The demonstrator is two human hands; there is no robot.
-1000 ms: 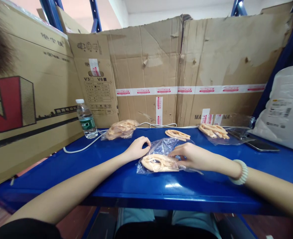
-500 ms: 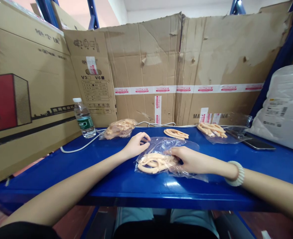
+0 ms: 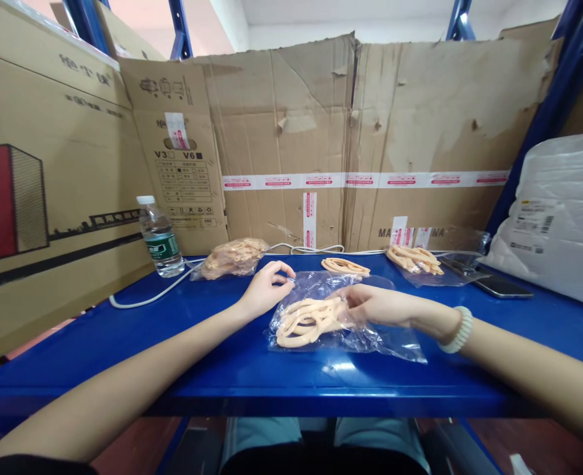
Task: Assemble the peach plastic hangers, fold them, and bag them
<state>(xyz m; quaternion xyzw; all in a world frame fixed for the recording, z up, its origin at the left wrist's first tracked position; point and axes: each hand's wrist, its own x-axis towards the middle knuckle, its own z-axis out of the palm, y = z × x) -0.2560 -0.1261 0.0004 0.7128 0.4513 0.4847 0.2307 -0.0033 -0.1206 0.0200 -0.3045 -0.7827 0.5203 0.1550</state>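
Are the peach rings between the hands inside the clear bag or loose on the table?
Inside: film of the clear bag wraps the peach rings. The right hand grips them; the left hand pinches its edge.

We are seeing peach rings (image 3: 304, 320), a clear bag (image 3: 385, 340), a blue table (image 3: 173, 343) — all plain. Brown cardboard (image 3: 420, 112) is bearing red-printed white tape (image 3: 370, 179).

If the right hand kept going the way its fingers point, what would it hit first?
Probably the peach rings in the clear bag; the right hand points left, straight at them.
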